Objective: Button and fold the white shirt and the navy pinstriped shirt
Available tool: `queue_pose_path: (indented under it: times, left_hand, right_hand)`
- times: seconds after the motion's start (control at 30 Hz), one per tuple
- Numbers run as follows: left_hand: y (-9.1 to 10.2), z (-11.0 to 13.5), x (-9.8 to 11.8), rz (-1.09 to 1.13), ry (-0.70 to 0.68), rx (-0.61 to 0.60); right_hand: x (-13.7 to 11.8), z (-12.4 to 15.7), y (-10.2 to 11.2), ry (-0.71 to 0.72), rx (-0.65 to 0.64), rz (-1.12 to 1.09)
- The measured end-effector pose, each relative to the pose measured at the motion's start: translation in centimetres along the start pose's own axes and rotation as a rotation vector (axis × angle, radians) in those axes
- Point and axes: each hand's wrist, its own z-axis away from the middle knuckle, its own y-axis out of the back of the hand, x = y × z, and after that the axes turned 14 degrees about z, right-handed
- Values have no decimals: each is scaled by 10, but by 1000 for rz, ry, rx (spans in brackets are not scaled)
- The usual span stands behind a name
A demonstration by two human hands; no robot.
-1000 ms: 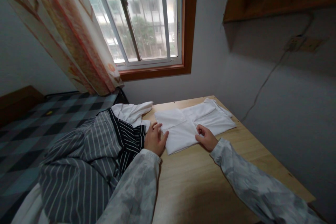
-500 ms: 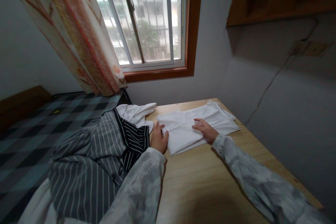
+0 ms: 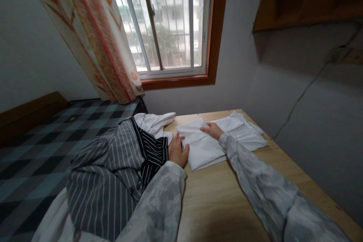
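A folded white garment (image 3: pixel 204 153) lies on the wooden table, longer side running toward the far right corner. At its left edge rests my left hand (image 3: pixel 178 151), thumb and fingers apart, touching the cloth. My right hand (image 3: pixel 212 130) reaches over the middle of the garment, thumb and fingers closed on a folded-over flap near the far side. The fingertips of that hand are partly hidden by the cloth. Close beside my left hand lies a heap of grey striped clothing (image 3: pixel 113 166) with a black striped band.
Another white cloth (image 3: pixel 153 123) lies crumpled behind the striped heap. Left of the table is a bed with a checked sheet (image 3: pixel 36 151). A window (image 3: pixel 170 26) with a flowered curtain (image 3: pixel 93 45) is ahead. A shelf (image 3: pixel 272 22) and a cable (image 3: pixel 297 98) are on the right wall.
My right hand has moved left across the garment and closed on the flap, which now stands slightly raised. My left hand stays at the left edge. The view has shifted slightly left.
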Motion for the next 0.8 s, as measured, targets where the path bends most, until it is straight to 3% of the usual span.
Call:
queue_pose_path:
  times: [0.13,0.3,0.4,0.53,0.6,0.8]
  left_hand:
    - [-2,3,7,-35,-49,-33]
    - [-6,10,14,-80,-111,-159]
    - [-7,7,12,24,-112,-160]
    - [-7,-20,3,317,30,49]
    - [-6,-41,-2,449,151,96]
    - [-9,-90,-11,566,176,-11]
  right_hand:
    - [9,6,10,-51,11,-51]
    - [16,6,22,-92,-8,-127]
    - [19,8,24,-99,-29,-192]
    - [20,13,27,-108,-74,-304]
    - [20,15,30,-122,-112,-393]
    - [18,14,35,-159,-157,-490]
